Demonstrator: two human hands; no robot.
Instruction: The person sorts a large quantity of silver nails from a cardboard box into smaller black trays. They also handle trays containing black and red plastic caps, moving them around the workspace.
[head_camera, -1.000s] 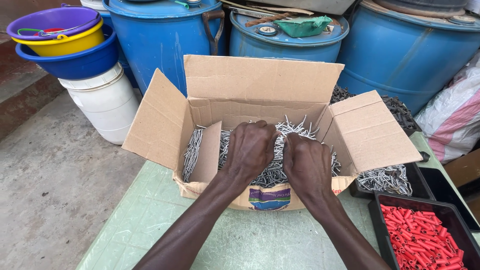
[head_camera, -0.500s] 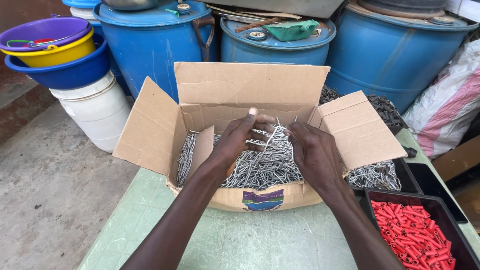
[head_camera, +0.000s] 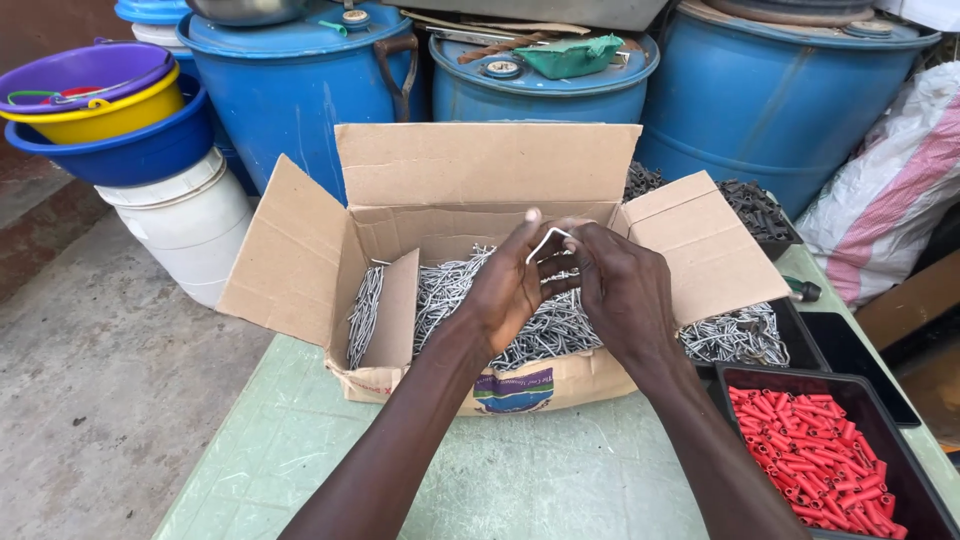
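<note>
— Grip? Left hand (head_camera: 510, 290) and right hand (head_camera: 620, 290) both pinching one bent wire piece (head_camera: 548, 240), raised just above the heap of wire pieces (head_camera: 560, 325) in the open cardboard box (head_camera: 480, 180).

— Step? Seemingly singling out one piece. Next: probably a steady pull clear of the tangle, red plastic caps (head_camera: 815, 455) near.

Soft even daylight, faint shadows, no glare, sharp focus throughout, slight wide-angle stretch at edges
</note>
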